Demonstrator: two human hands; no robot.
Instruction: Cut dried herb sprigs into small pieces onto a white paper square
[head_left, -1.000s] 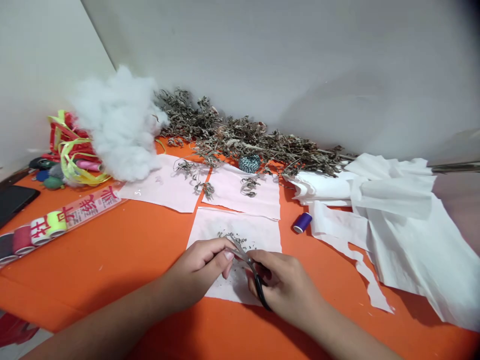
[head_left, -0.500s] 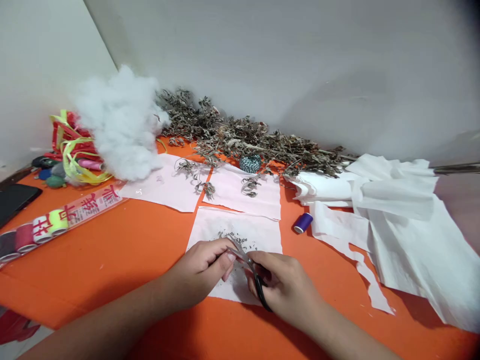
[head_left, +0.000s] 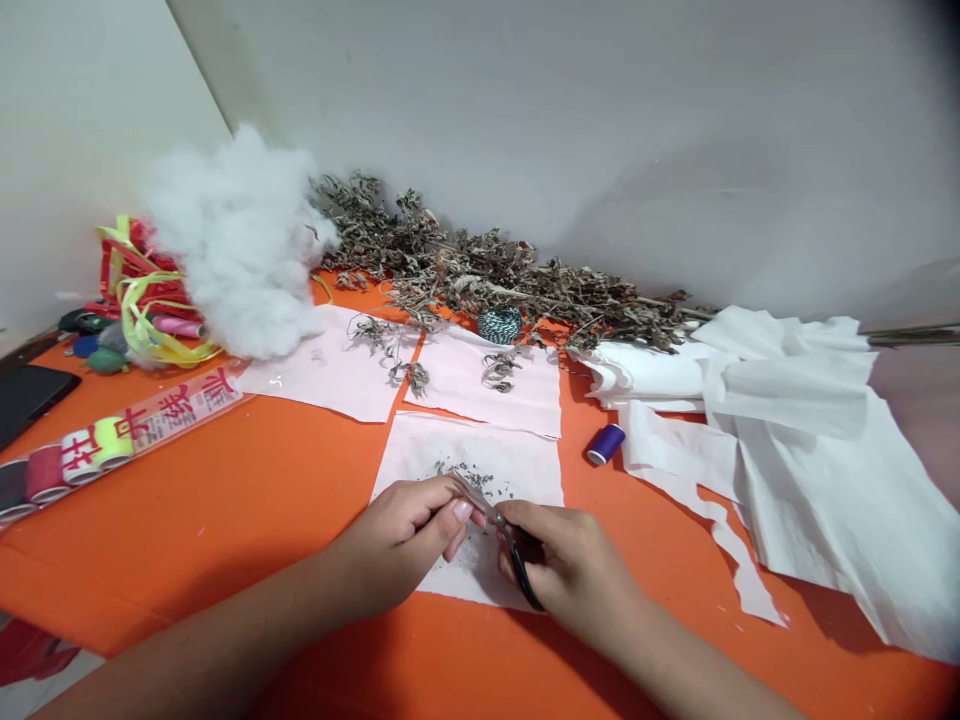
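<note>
My right hand [head_left: 562, 560] is closed round the black handles of a pair of scissors [head_left: 517, 565], whose blades point up and left. Beside the blades, my left hand [head_left: 416, 535] is pinched closed; whatever lies between its fingertips is too small to make out. Both hands are over a white cloth square [head_left: 525, 458] with small dark crumbs of dried leaf [head_left: 469, 476] scattered on it. Two more cloth pieces, one at the left [head_left: 337, 370] and one at the right [head_left: 480, 385], lie behind it with dried sprigs on them.
Dried stalks [head_left: 480, 265] stretch along the wall, with a ball of twine [head_left: 500, 324] in front. White stuffing [head_left: 244, 245], ribbons [head_left: 161, 310] and packed thread spools [head_left: 82, 455] are at left. A purple spool [head_left: 606, 444] and white cloth [head_left: 810, 470] lie right.
The scissor blades, apart before, are now closed together near my left fingertips. My hands have hardly moved otherwise.
</note>
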